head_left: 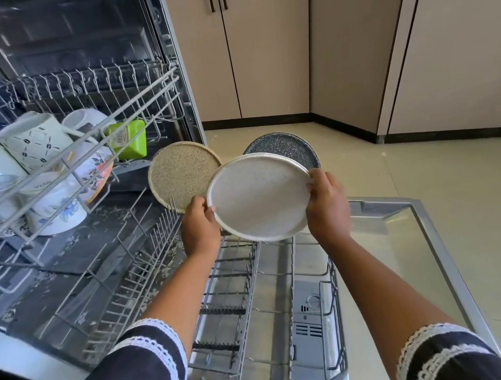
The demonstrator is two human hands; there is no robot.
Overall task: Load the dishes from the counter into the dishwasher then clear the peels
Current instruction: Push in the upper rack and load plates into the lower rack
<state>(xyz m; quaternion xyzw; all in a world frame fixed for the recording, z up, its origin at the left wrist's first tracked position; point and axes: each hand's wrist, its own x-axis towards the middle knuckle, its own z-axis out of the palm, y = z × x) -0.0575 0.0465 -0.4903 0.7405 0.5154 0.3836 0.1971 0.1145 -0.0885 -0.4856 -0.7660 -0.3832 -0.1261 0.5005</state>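
Note:
I hold three round plates fanned out above the pulled-out lower rack (241, 292) of the open dishwasher. My left hand (200, 226) grips the left rim of the white speckled plate (260, 198) in front, with the tan speckled plate (183, 173) behind it. My right hand (326, 204) grips the white plate's right rim. A dark speckled plate (285, 150) shows behind the white one at the upper right. Which hand carries the dark plate is hidden.
The upper rack (71, 132) on the left holds several white patterned mugs (37, 143), a floral bowl (95, 174) and a green container (129, 139). The dishwasher door (413, 246) lies open below. Beige cabinets (253, 43) and tiled floor (454, 192) lie beyond.

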